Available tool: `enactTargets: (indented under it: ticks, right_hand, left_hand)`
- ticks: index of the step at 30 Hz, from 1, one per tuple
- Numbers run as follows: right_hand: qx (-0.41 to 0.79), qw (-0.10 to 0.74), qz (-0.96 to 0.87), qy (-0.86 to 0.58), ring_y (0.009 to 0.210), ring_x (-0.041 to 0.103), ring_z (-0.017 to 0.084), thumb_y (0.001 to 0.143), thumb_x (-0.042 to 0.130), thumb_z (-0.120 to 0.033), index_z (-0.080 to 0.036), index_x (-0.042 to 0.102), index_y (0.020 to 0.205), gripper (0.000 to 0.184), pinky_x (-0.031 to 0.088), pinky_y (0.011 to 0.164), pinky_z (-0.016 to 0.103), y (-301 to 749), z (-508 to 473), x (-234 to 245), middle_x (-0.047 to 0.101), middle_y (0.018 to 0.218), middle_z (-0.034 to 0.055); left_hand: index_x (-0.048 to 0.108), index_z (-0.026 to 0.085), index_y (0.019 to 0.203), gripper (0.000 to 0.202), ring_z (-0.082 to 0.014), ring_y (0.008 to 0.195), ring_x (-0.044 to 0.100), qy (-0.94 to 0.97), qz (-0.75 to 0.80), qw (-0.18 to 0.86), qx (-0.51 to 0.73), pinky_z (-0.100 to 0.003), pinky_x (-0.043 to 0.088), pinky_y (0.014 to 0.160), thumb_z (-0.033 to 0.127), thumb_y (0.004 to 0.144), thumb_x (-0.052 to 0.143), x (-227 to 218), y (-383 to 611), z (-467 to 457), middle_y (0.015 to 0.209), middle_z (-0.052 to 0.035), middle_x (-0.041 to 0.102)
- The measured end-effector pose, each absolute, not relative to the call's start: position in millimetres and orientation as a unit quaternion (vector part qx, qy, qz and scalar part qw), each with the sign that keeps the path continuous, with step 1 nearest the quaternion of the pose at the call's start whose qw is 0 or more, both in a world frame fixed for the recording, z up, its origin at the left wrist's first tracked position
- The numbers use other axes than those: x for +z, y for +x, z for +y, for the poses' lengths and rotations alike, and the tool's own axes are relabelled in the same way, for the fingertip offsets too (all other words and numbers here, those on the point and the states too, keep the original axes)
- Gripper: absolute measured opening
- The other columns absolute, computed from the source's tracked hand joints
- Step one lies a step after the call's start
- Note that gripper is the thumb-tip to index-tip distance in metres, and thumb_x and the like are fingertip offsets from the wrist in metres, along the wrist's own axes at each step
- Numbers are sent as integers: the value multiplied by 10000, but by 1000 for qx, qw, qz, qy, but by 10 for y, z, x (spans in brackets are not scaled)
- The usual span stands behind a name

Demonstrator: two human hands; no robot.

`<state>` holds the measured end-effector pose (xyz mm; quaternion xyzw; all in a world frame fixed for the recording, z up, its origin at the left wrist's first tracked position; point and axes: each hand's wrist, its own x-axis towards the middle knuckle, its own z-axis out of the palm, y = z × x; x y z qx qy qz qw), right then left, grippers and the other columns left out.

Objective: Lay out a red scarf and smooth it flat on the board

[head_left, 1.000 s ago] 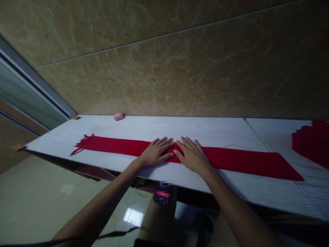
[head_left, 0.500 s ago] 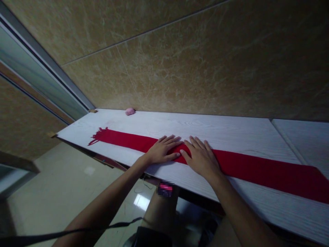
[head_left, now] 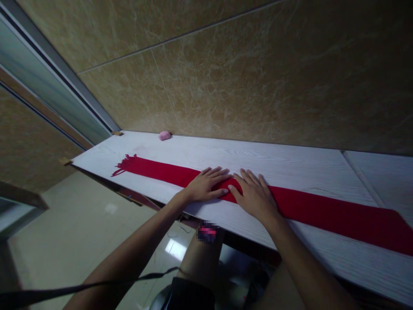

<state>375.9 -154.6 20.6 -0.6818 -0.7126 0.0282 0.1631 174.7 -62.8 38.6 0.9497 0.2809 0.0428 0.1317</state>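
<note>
A long red scarf (head_left: 322,211) lies flat along a white wood-grain tabletop (head_left: 277,161), its fringed end (head_left: 124,165) at the left. My left hand (head_left: 206,185) rests palm down on the scarf's middle, fingers stretched out. Right beside it, my right hand (head_left: 254,196) also lies flat on the scarf with fingers spread. The two hands nearly touch at the fingertips. Neither hand grips anything.
A small pink lump (head_left: 164,135) sits at the table's back edge against the tan marble-look wall (head_left: 258,77). A sliding door frame (head_left: 54,90) runs at the left. Glossy floor tiles (head_left: 71,232) lie below the table's front edge.
The view has swung left, so the pile of red cloth at the right is out of sight. Both hands stay flat on the scarf's middle.
</note>
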Motion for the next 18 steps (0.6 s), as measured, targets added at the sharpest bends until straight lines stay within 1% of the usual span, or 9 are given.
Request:
enactTargets:
  ticks: [5, 10, 16, 18]
  right_hand:
    - [18, 149, -715, -683, 1554, 314, 317, 1066, 442, -460, -188, 509, 1545, 554, 212, 1277, 578, 3751, -1559, 219, 385, 1650, 127]
    - [17, 130, -712, -690, 1579, 244, 327, 1075, 428, -494, -206, 483, 1567, 573, 180, 1285, 594, 3737, -1572, 258, 328, 1678, 115]
    - [10, 119, -714, -690, 1580, 238, 333, 1087, 384, -495, -204, 440, 1592, 586, 178, 1281, 626, 3732, -1578, 265, 320, 1678, 114]
    - [12, 116, -714, -690, 1581, 240, 328, 1088, 376, -492, -215, 440, 1592, 579, 179, 1279, 630, 3729, -1579, 268, 325, 1676, 106]
  left_hand:
    - [339, 306, 1627, 690, -262, 1601, 225, 952, 275, 127, 42, -513, 148, 1322, 662, 1038, 388, 404, 1737, -643, 1704, -31, 318]
    - [346, 310, 1625, 674, -273, 1598, 237, 954, 276, 108, 43, -529, 173, 1315, 646, 1042, 385, 377, 1735, -633, 1704, -35, 316]
    - [355, 299, 1624, 668, -269, 1616, 163, 954, 284, 90, 32, -537, 140, 1319, 638, 1048, 369, 383, 1755, -633, 1716, -39, 284]
    - [354, 292, 1626, 677, -268, 1617, 158, 953, 287, 89, 27, -539, 134, 1320, 644, 1048, 360, 395, 1759, -644, 1714, -43, 290]
